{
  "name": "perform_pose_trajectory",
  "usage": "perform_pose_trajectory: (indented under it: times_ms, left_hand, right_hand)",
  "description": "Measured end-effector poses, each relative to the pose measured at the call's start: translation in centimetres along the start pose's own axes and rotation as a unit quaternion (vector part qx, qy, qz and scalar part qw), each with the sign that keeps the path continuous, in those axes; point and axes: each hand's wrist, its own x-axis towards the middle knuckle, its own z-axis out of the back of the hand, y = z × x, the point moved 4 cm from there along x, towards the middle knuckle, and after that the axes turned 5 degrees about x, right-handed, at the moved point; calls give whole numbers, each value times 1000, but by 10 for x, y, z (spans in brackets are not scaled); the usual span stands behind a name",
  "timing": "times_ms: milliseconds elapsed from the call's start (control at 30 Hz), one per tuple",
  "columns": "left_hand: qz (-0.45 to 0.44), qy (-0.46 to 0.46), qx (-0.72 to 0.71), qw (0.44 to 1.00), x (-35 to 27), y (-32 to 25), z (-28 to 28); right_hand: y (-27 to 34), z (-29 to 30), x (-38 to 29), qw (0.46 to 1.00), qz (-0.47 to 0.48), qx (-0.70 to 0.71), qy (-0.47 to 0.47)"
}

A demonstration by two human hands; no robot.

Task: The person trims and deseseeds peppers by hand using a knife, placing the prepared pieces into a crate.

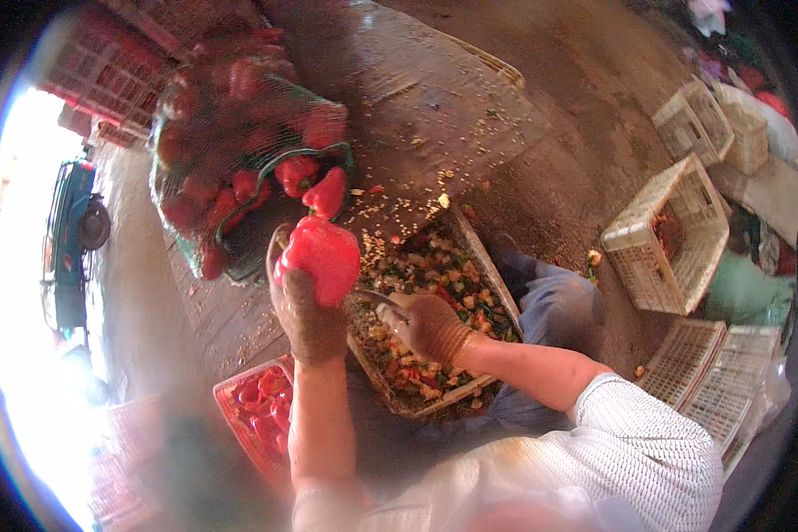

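Note:
My gloved left hand (309, 319) grips a large red bell pepper (326, 256) and holds it up in front of me. In my gloved right hand (432, 326) is a small knife (380, 300), its curved blade pointing left, close below the pepper. Under my right hand stands a crate of pepper cores and scraps (465, 282), with green stems and pale seed clumps. Just beyond the held pepper, whole red peppers (326, 193) lie at the mouth of a green mesh sack (239, 133) full of peppers.
A red crate of cut pepper pieces (259, 405) stands at my lower left. Loose seeds (379, 229) litter the board (425, 120) ahead. Off-white plastic crates (671, 239) stand on the right, and red crates (106, 66) are stacked at upper left. A vehicle (70, 239) is outside.

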Motion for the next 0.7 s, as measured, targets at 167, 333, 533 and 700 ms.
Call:
perform_pose_trajectory:
  times_ms: [167, 333, 533, 700]
  left_hand:
    - [69, 63, -17, 995, 1, 9, 10]
    - [22, 239, 103, 965, -21, 21, 11]
    - [209, 197, 112, 951, -32, 43, -5]
    - [58, 209, 181, 959, -55, 46, -17]
  right_hand:
    - [-13, 18, -7, 986, 57, 151, -31]
    - [15, 54, -18, 935, -2, 356, 10]
    - [1, 59, -11, 932, 28, 359, -26]
    - [2, 63, -11, 911, 33, 410, -16]
